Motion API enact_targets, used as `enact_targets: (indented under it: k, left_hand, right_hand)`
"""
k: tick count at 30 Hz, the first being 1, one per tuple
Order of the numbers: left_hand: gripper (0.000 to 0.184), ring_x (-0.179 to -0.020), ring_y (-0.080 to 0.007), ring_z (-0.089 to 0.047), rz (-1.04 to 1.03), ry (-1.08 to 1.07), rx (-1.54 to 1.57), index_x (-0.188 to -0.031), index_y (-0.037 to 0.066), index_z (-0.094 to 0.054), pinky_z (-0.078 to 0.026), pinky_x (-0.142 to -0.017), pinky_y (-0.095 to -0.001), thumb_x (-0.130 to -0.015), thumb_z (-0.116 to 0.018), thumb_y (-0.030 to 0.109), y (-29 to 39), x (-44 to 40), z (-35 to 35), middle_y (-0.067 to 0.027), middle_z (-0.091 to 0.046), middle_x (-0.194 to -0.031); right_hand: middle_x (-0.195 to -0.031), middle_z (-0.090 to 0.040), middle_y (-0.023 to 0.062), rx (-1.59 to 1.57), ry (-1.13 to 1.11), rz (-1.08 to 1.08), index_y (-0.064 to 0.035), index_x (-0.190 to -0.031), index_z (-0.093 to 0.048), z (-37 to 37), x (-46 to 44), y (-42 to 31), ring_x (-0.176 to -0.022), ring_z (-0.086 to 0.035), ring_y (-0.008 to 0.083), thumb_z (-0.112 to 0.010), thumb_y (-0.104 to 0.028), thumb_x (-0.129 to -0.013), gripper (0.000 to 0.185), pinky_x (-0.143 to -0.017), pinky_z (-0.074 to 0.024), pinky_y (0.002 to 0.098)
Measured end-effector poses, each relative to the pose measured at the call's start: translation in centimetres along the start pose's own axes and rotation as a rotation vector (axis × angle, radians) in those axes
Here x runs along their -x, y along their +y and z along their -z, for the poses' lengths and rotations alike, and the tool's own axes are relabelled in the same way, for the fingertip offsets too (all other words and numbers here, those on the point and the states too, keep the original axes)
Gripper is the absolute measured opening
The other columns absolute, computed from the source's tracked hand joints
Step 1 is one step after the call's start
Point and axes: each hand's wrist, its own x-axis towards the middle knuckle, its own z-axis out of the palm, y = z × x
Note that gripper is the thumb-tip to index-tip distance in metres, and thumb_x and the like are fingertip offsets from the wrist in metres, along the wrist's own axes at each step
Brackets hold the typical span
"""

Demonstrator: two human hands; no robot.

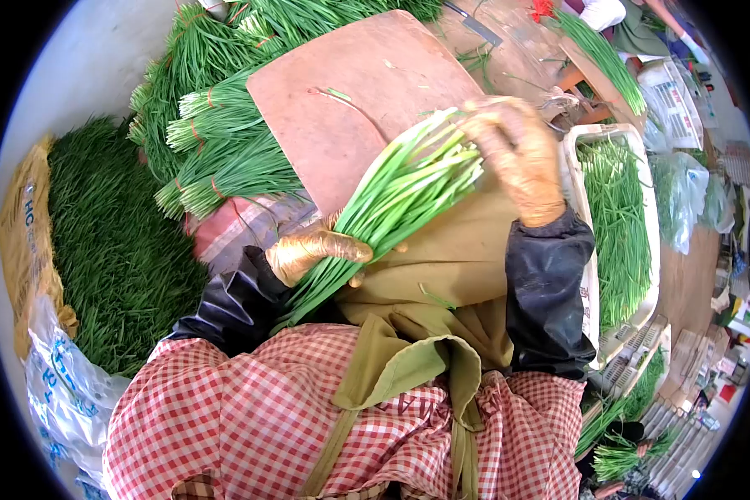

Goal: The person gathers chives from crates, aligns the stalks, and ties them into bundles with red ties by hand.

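My left hand (317, 252), in a tan glove, is closed around the lower part of a loose bunch of garlic chives (417, 183). The bunch slants up to the right over my lap, pale stem ends at the top and green leaves hanging below my grip. My right hand (521, 158), gloved alike, is beside the pale ends with bent, spread fingers; motion blurs the fingertips, and whether they touch the stems is unclear. Behind the bunch lies a reddish-brown board (358, 75), with a thin reddish tie (350, 102) and a few green scraps on it.
Tied chive bundles (217, 158) are piled left of the board. A yellow sack (37, 242) of loose chives (117, 242) stands at the far left. On my right is a white crate (569, 167) of chives. A knife (473, 23) lies at the back. Other people are partly visible at right.
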Motion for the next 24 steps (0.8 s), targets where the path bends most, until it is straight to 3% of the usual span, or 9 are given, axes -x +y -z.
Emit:
enact_targets:
  k: [3,4,8,13,15,17,19,20,24]
  left_hand:
    - [0.063,-0.096,-0.0111,-0.058,0.029,-0.001,-0.021,-0.141,0.010,-0.042,-0.052,-0.070,-0.0241,-0.086,-0.068,0.027,-0.2,0.2,-0.9,-0.0096,-0.061,-0.122]
    - [0.053,-0.077,-0.0155,-0.063,-0.019,0.095,-0.002,-0.127,0.000,-0.053,-0.053,-0.066,-0.0261,-0.086,-0.065,0.031,-0.4,0.3,-1.7,-0.0145,-0.064,-0.113]
    - [0.057,-0.065,-0.0190,-0.063,-0.058,0.127,-0.018,-0.122,-0.003,-0.056,-0.054,-0.059,-0.0293,-0.090,-0.059,0.045,-0.5,0.4,-2.5,-0.0158,-0.066,-0.103]
    - [0.059,-0.063,-0.0205,-0.064,0.008,0.170,0.136,-0.118,-0.002,-0.057,-0.054,-0.055,-0.0320,-0.090,-0.057,0.050,-1.1,-0.1,-2.5,-0.0136,-0.066,-0.091]
    - [0.060,-0.062,-0.0204,-0.064,0.066,0.159,0.027,-0.119,-0.001,-0.056,-0.054,-0.055,-0.0313,-0.091,-0.055,0.052,-1.1,-0.1,-2.0,-0.0135,-0.065,-0.091]
    - [0.058,-0.067,-0.0184,-0.064,0.003,0.083,-0.061,-0.124,0.001,-0.053,-0.054,-0.057,-0.0296,-0.093,-0.054,0.050,-0.2,0.2,-2.8,-0.0126,-0.065,-0.093]
    - [0.058,-0.073,-0.0155,-0.064,-0.033,0.174,-0.090,-0.131,0.003,-0.047,-0.054,-0.060,-0.0271,-0.094,-0.054,0.047,-0.5,0.2,-3.5,-0.0101,-0.064,-0.099]
    - [0.060,-0.075,-0.0135,-0.063,-0.116,0.208,-0.073,-0.137,0.005,-0.042,-0.053,-0.063,-0.0256,-0.094,-0.054,0.046,-1.2,-0.6,-3.3,-0.0074,-0.063,-0.104]
    - [0.061,-0.074,-0.0133,-0.063,0.025,0.164,-0.083,-0.139,0.005,-0.039,-0.053,-0.063,-0.0259,-0.095,-0.053,0.045,-1.1,0.0,-2.5,-0.0066,-0.062,-0.105]
  right_hand:
    - [-0.105,-0.064,0.0110,-0.006,-0.239,0.027,-0.0057,-0.096,-0.069,-0.6,0.1,-1.9,-0.101,-0.059,0.0312,-0.071,-0.009,-0.077,0.019,-0.089,-0.0462,0.0385]
    - [-0.111,-0.063,0.0116,0.028,-0.283,0.035,-0.0065,-0.096,-0.070,-0.6,0.2,-1.7,-0.106,-0.057,0.0325,-0.072,-0.008,-0.074,0.022,-0.092,-0.0448,0.0398]
    - [-0.121,-0.060,0.0145,0.017,-0.323,0.087,-0.0088,-0.095,-0.070,-0.6,0.6,-1.3,-0.111,-0.055,0.0336,-0.073,-0.011,-0.073,0.022,-0.094,-0.0440,0.0394]
    - [-0.122,-0.060,0.0141,0.116,-0.400,0.055,-0.0111,-0.096,-0.070,-0.7,1.4,-0.8,-0.114,-0.055,0.0325,-0.071,-0.014,-0.077,0.019,-0.096,-0.0436,0.0381]
    - [-0.128,-0.056,0.0122,-0.135,-0.523,-0.245,-0.0044,-0.098,-0.067,-0.6,2.0,-0.5,-0.121,-0.049,0.0284,-0.070,-0.014,-0.080,0.021,-0.104,-0.0343,0.0371]
    - [-0.128,-0.056,0.0131,-0.210,-0.581,-0.260,-0.0026,-0.099,-0.067,-0.2,2.1,-0.2,-0.121,-0.049,0.0278,-0.069,-0.014,-0.081,0.021,-0.103,-0.0350,0.0364]
    - [-0.117,-0.062,0.0139,-0.103,-0.551,-0.077,-0.0069,-0.095,-0.069,-0.1,2.2,0.0,-0.113,-0.058,0.0278,-0.072,-0.011,-0.079,0.017,-0.092,-0.0462,0.0346]
    - [-0.113,-0.062,0.0133,-0.138,-0.582,-0.180,-0.0067,-0.093,-0.069,0.2,1.9,-0.6,-0.112,-0.058,0.0261,-0.071,-0.011,-0.080,0.014,-0.092,-0.0456,0.0331]
    - [-0.110,-0.063,0.0112,-0.200,-0.554,-0.212,-0.0045,-0.089,-0.068,-0.6,2.5,0.4,-0.110,-0.057,0.0255,-0.070,-0.011,-0.081,0.010,-0.093,-0.0445,0.0324]
